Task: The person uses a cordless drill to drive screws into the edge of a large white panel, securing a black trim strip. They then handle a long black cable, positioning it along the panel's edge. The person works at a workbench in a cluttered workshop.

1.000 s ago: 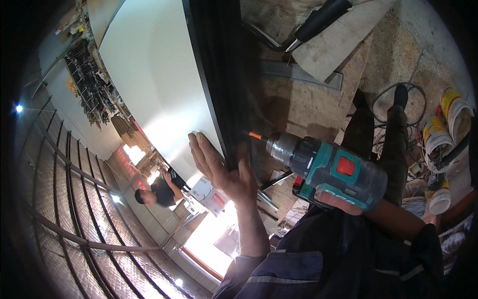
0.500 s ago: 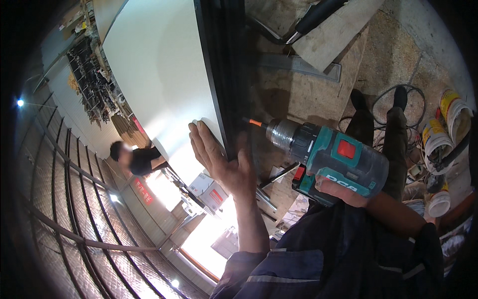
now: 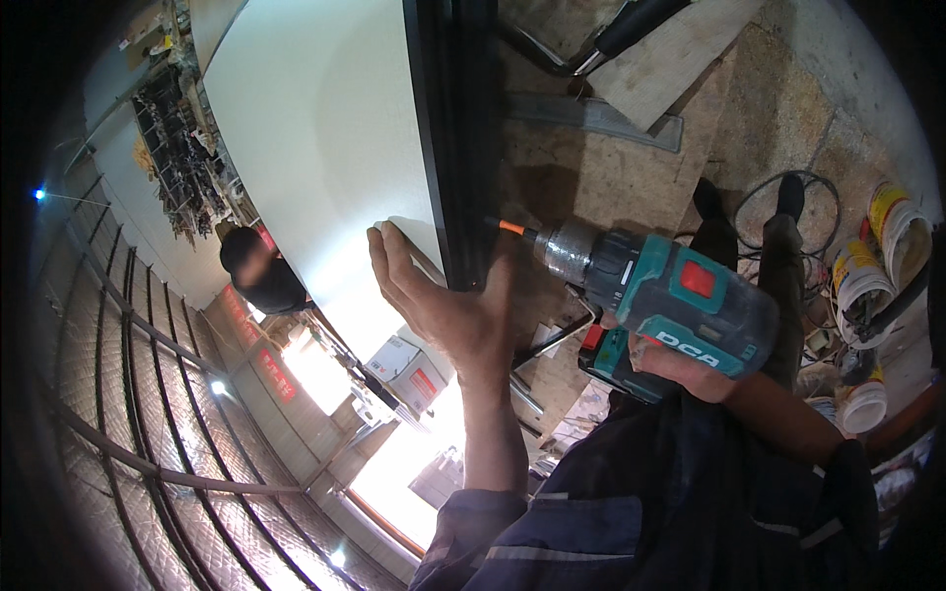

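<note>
The left hand (image 3: 451,320) is lying open on the white board (image 3: 305,148); beside it, the right hand (image 3: 675,369), gripping the drill (image 3: 655,281), is edging closer.

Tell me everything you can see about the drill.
The drill has a teal and dark grey housing, apparently plastic, with a red square patch and pale lettering. Its scuffed, metallic-looking chuck carries a bit with an orange section. A battery pack sits below. The right hand holds the drill roughly level, pointed toward the panel's dark edge; whether the tip touches is unclear.
</note>
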The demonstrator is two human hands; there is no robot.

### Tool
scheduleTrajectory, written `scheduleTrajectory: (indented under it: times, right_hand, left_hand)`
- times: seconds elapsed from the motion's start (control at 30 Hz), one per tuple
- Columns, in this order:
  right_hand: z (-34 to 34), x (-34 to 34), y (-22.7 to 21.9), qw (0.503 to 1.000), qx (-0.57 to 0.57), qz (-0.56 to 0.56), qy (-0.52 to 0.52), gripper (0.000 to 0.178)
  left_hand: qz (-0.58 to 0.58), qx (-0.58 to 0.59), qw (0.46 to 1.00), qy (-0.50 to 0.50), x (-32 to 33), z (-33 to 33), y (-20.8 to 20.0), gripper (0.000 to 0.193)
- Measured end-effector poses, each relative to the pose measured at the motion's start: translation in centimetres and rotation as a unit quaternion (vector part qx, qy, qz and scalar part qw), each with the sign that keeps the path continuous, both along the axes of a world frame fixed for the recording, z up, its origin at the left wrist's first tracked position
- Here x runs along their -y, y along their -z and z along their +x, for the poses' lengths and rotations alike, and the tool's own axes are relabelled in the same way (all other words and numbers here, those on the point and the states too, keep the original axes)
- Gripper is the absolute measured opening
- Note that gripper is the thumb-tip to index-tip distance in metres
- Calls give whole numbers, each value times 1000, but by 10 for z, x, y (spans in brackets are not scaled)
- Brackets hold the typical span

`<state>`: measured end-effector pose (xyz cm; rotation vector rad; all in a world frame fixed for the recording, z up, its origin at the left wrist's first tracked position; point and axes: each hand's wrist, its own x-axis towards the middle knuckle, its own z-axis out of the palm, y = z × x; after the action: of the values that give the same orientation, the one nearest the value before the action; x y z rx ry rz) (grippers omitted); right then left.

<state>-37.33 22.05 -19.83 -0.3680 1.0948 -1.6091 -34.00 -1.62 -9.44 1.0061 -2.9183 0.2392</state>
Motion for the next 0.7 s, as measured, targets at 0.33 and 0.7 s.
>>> scheduleTrajectory:
  times: [0.33,0.7]
  right_hand:
    - [3,-2,1,998,58,-17,-11,27]
    - [-8,5,-11,995,95,2,14,27]
  left_hand:
    - [40,-26,999,16,2,6,0,96]
    - [35,-60,997,29,4,7,5,94]
